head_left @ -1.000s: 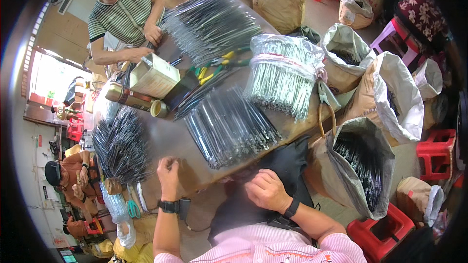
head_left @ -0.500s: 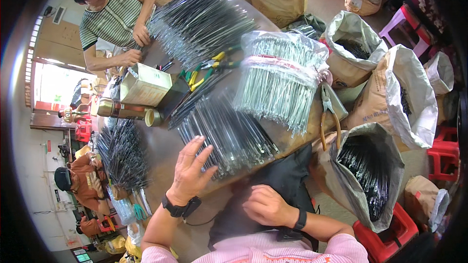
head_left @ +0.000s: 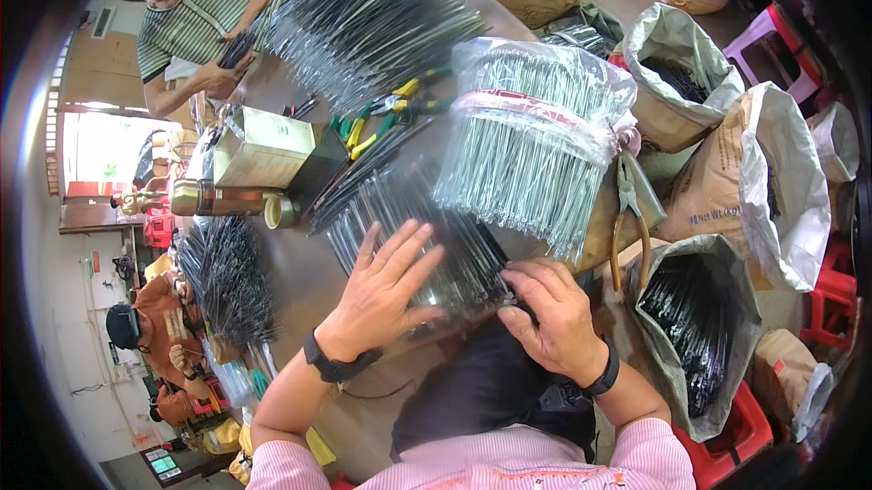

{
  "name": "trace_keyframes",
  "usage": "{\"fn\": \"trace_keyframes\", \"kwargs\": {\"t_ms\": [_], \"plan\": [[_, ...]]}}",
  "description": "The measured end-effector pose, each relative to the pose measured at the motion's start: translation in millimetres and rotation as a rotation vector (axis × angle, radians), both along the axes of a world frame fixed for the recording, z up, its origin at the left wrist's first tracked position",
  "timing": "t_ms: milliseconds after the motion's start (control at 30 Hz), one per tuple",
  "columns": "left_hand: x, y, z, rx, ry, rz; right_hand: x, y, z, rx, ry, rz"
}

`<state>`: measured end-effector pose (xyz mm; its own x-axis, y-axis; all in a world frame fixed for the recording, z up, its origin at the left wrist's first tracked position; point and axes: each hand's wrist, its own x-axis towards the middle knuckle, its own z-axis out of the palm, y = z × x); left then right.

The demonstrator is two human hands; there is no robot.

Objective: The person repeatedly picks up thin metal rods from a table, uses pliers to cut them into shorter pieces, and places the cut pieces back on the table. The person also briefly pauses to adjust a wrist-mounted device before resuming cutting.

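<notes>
Fingers apart, the left hand [head_left: 381, 288] spans the seven-o'clock side of dark rods [head_left: 459, 249], unbound on the table [head_left: 304, 279]; the right hand [head_left: 559, 319] meets their four-o'clock edge, grip unclear. At two o'clock, a silvery bundle [head_left: 531, 168] sits already banded.

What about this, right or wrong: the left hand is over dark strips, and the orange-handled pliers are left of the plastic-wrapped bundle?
Wrong side: the head view shows the orange-handled pliers right of the plastic-wrapped bundle. The left hand is over dark strips.

1 window [head_left: 113, 149] glaring left | fisheye rim black | straight edges bowed
</notes>
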<state>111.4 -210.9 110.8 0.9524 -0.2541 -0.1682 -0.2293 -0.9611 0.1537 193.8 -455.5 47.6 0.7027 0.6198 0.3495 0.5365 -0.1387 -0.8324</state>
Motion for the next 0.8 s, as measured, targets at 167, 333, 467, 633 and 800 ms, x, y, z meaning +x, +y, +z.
{"fn": "trace_keyframes", "kwargs": {"t_ms": [167, 333, 467, 633, 800], "plan": [[5, 2, -11, 0.041, 0.014, -0.028, -17, 11, 4, -0.002, -0.035, 0.064], [7, 5, -23, -0.057, 0.020, -0.019, -25, 31, -8, -0.123, -0.091, 0.002], [0, 8, -29, -0.088, -0.011, -0.005, -27, 52, -17, -0.253, -0.170, -0.051], [-9, 14, -35, -0.113, -0.070, 0.001, -32, 61, -22, -0.326, -0.165, 0.036], [-22, 19, -39, -0.118, -0.117, 0.023, -41, 69, -18, -0.351, -0.162, 0.081]]}}
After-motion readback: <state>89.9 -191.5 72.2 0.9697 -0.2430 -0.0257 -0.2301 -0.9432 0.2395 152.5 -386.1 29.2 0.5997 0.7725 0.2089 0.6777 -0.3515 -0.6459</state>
